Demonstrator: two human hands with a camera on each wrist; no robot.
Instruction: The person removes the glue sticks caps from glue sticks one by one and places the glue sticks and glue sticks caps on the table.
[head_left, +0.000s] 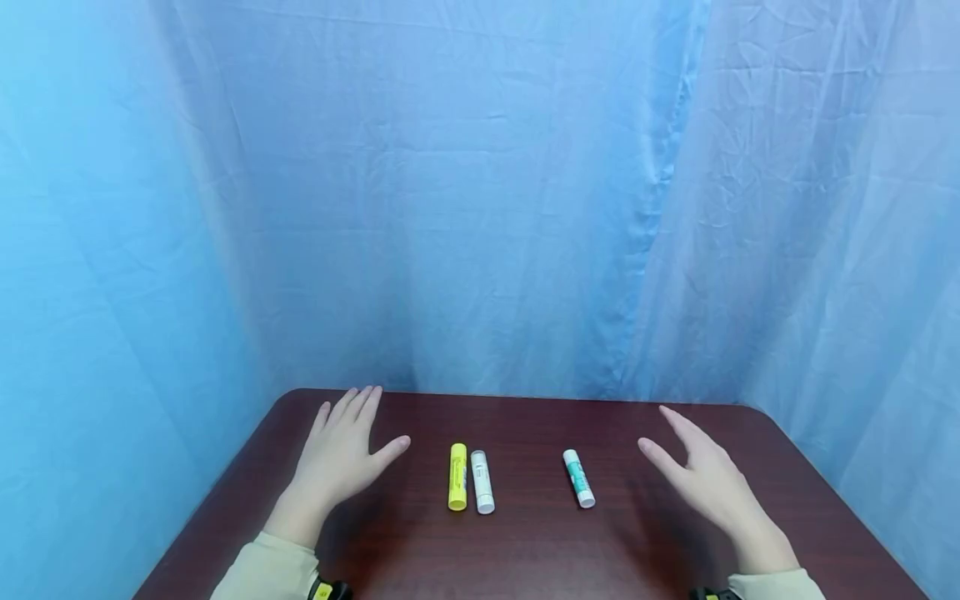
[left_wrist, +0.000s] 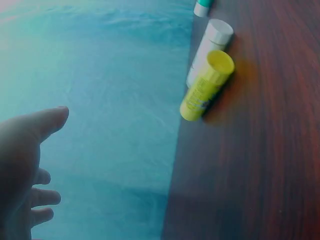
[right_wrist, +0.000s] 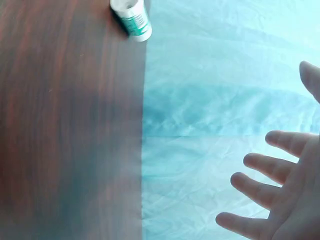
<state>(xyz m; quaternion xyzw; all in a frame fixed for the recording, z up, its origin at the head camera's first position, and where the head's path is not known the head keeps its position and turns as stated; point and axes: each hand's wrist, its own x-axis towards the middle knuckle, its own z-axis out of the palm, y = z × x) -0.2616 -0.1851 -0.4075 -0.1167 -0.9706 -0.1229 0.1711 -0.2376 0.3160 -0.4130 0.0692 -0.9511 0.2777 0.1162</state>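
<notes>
Three glue sticks lie on a dark reddish-brown table [head_left: 525, 550]. The yellow glue stick [head_left: 457, 477] and the white glue stick [head_left: 482, 482] are side by side near the middle, a small gap between them. Farther right lies a white-and-green glue stick [head_left: 578, 479], slightly slanted. My left hand [head_left: 339, 457] is left of the yellow one, fingers extended and thumb spread, touching none of the sticks. On the other side, my right hand [head_left: 707, 477] hovers right of the white-and-green stick, its fingers straight and holding nothing. The left wrist view shows the yellow glue stick [left_wrist: 207, 86] closest to that hand.
Blue cloth curtains [head_left: 480, 200] hang behind the table and along both sides. The table's back edge runs just beyond the fingertips. Pale sleeves [head_left: 270, 571] and dark wrist straps with yellow marks [head_left: 322, 591] show at the bottom of the head view.
</notes>
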